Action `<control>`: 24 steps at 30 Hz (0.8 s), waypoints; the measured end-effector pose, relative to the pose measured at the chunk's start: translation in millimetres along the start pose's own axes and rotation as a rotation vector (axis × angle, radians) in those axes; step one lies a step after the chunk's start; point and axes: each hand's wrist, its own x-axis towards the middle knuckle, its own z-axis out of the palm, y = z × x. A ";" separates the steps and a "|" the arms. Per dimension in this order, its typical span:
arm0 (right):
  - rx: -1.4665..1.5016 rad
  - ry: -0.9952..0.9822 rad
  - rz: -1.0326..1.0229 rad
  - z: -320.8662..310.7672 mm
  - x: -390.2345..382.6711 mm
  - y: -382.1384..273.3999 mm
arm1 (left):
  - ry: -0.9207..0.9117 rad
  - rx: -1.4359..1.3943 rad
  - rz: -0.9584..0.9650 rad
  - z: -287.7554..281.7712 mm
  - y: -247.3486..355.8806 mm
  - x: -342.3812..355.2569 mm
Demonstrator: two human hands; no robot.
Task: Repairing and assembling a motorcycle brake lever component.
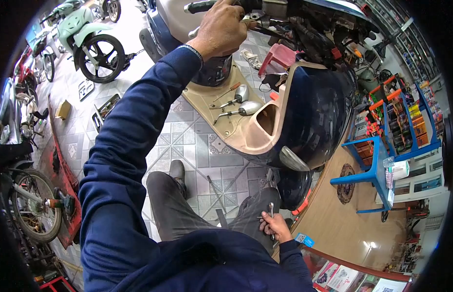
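Note:
A dark blue scooter (319, 112) stands in front of me, its upper front cover off and wiring and parts bare around the handlebar. My left hand (221, 30) reaches up there, fingers curled over the handlebar (199, 6) beside its black grip. Low by my right thigh, my right hand (276, 227) is closed around a shiny metal wrench (271, 207), whose ends stick out of the fist. Two loose mirrors (249, 108) with metal stems lie on the scooter's beige footboard (207, 100). Beside them is a screwdriver (229, 93) with a wooden-looking handle.
A pink plastic stool (280, 57) stands beyond the scooter. At right are a blue stool (365, 165) and a blue rack (406, 117) of goods. A pale green motorbike (85, 39) stands far left, near an open tool case (105, 112). A thin rod (216, 192) lies on the tiles.

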 end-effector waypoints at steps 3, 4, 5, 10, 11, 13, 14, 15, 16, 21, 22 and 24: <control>-0.014 -0.004 0.002 0.8 1.0 -2.8 | -0.080 0.045 -0.085 -5.8 0.4 3.0; -0.021 -0.004 0.004 0.6 1.0 -3.9 | -0.101 0.037 -0.094 -7.6 -0.4 3.3; -0.030 -0.005 0.003 0.9 0.9 -4.0 | -0.119 0.030 -0.104 -9.5 -1.5 3.5; -0.007 -0.002 0.026 -1.5 3.5 1.4 | 0.014 0.012 -0.046 7.6 -21.7 -4.9; -0.001 -0.007 0.040 -2.6 4.8 3.0 | 0.012 0.048 -0.048 12.9 -23.2 -7.1; -0.014 -0.007 0.051 -4.0 6.8 5.4 | 0.008 0.121 -0.055 18.2 -24.9 -8.3; -0.011 -0.003 0.054 -3.9 7.6 6.7 | 0.023 0.126 -0.066 18.1 -25.5 -8.3; -0.009 0.002 0.058 -3.9 8.5 7.9 | 0.029 0.107 -0.065 18.5 -25.7 -9.7; -0.004 0.008 0.063 -3.5 8.1 8.2 | 0.034 0.087 -0.063 18.3 -24.1 -11.5; -0.026 0.009 0.063 0.6 8.7 4.4 | 0.097 0.070 -0.049 18.4 -25.4 -16.5; -0.029 0.029 0.071 2.2 8.4 3.6 | 0.105 0.070 -0.056 18.3 -24.8 -17.0; -0.033 0.067 0.087 4.5 7.2 1.2 | 0.083 0.053 -0.073 17.9 -23.2 -17.5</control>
